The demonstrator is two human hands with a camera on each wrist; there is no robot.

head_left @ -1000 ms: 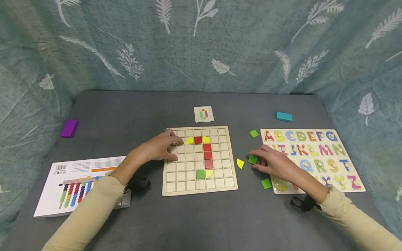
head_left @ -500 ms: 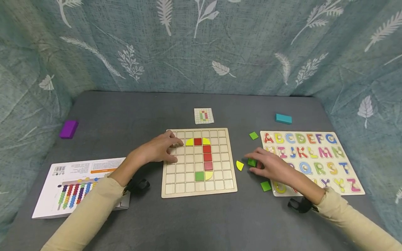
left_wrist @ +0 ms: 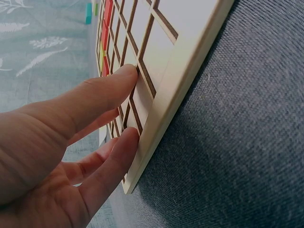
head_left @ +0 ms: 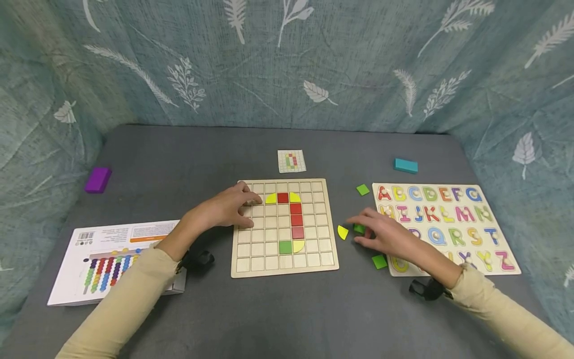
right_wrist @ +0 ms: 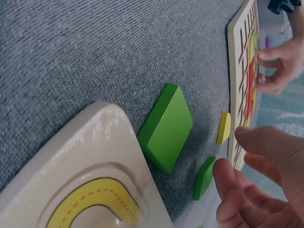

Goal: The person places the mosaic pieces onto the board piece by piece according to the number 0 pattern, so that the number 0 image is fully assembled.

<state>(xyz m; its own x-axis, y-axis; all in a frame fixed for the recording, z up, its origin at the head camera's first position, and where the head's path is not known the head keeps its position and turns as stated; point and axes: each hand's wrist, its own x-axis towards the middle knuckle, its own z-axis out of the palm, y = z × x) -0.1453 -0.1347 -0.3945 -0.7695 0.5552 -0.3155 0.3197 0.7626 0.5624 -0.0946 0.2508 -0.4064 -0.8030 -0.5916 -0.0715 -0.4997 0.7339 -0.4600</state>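
My left hand (head_left: pixel 221 207) rests on the left side of a wooden grid board (head_left: pixel 287 273), its thumb and fingers spread over the cells. Red squares, yellow quarter-circles and one green square (head_left: pixel 285 247) are set in the board. To the right, my right hand (head_left: pixel 385 232) hovers with thumb and fingers parted over a green square tile (head_left: pixel 359 228), partly hidden by the fingers. A yellow quarter-circle (head_left: pixel 343 232) lies just left of the fingertips. In the right wrist view, nothing is between the fingers; a nearer green tile (right_wrist: pixel 168 130) lies by the letter board.
A small pattern card (head_left: pixel 291 161) lies behind the grid board. The alphabet puzzle (head_left: pixel 448 229) sits under the right forearm's side. Another green tile (head_left: pixel 362 189), a teal block (head_left: pixel 405 166), a purple block (head_left: pixel 97 180) and a white box (head_left: pixel 67 279) also lie on the grey table.
My right hand has shifted slightly left, toward the yellow quarter-circle, its fingers still parted. The left hand stays on the board. The tiles lie where they were.
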